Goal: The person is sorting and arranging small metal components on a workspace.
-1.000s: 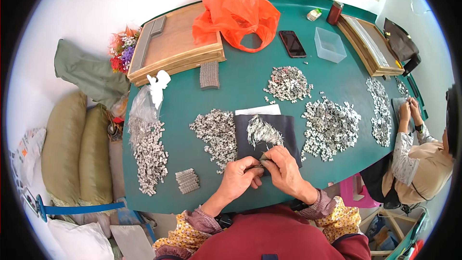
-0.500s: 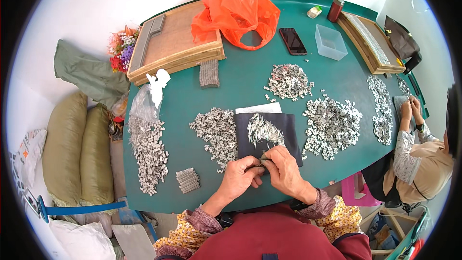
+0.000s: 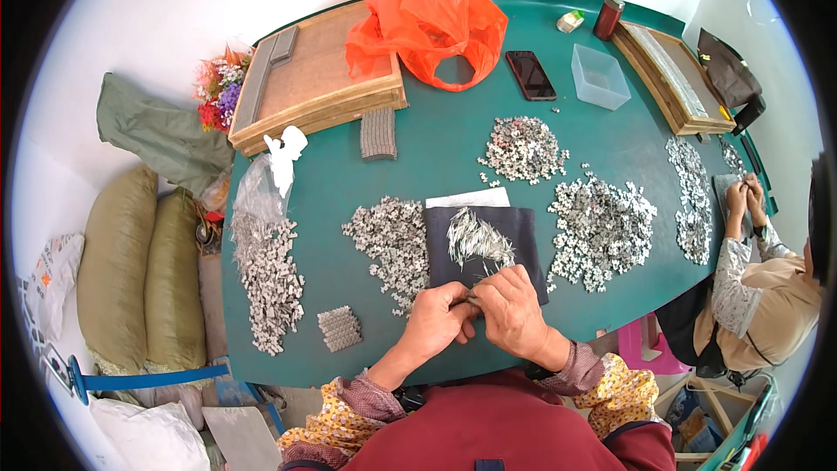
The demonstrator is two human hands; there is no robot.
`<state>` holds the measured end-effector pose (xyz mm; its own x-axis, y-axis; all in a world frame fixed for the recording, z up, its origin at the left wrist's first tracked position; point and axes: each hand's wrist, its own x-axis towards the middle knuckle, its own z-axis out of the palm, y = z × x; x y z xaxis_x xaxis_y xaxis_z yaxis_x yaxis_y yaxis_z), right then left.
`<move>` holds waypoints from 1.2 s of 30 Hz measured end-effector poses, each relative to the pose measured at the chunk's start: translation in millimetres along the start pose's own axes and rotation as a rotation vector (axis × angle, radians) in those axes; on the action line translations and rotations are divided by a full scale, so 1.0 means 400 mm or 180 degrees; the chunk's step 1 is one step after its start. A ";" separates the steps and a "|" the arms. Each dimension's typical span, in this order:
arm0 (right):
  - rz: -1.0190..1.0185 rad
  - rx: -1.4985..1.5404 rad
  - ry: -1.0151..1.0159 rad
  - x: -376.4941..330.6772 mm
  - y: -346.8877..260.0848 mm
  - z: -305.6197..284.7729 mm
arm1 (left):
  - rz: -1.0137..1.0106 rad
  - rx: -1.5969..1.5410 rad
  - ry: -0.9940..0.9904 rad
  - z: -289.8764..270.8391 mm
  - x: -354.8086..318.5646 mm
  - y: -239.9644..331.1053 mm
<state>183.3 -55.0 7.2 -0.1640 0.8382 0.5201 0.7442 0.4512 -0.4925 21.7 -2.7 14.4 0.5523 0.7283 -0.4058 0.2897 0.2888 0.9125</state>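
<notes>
My left hand (image 3: 433,324) and my right hand (image 3: 516,314) meet at the near edge of a dark cloth (image 3: 442,263). Fingers and thumbs of both pinch a small grey metal piece (image 3: 473,297), mostly hidden between the fingertips. Just beyond them a heap of thin silvery pins (image 3: 478,240) lies on the cloth. Small metal links are piled to the left (image 3: 388,249) and to the right (image 3: 602,231) of the cloth. Left of my left hand, a small block of joined metal links (image 3: 339,328) rests on the green table (image 3: 323,179).
Another link pile (image 3: 521,150) and a phone (image 3: 530,76) lie farther back. Loose pieces (image 3: 268,296) spill from a plastic bag at the left. A wooden tray (image 3: 327,61) and orange bag (image 3: 427,22) stand behind. A co-worker (image 3: 767,296) sits at the right.
Both hands stay together in nearly the same spot. The right fingers have shifted slightly around the piece and are a little more curled.
</notes>
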 end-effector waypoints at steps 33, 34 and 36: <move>0.0302 0.1079 0.0346 -0.055 -0.007 -0.051 | 0.0112 -0.1227 -0.0530 0.005 -0.008 0.022; 0.0262 0.1093 0.0309 -0.053 -0.009 -0.055 | 0.0105 -0.1224 -0.0549 -0.001 -0.007 0.019; 0.0306 0.1148 0.0261 -0.046 -0.016 -0.059 | -0.0066 -0.1544 -0.0619 -0.009 -0.008 0.010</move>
<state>196.6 -80.5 17.4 -0.0415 0.8613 0.5064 0.4755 0.4628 -0.7481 18.3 -1.6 19.6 0.6986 0.6037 -0.3841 -0.0677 0.5902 0.8044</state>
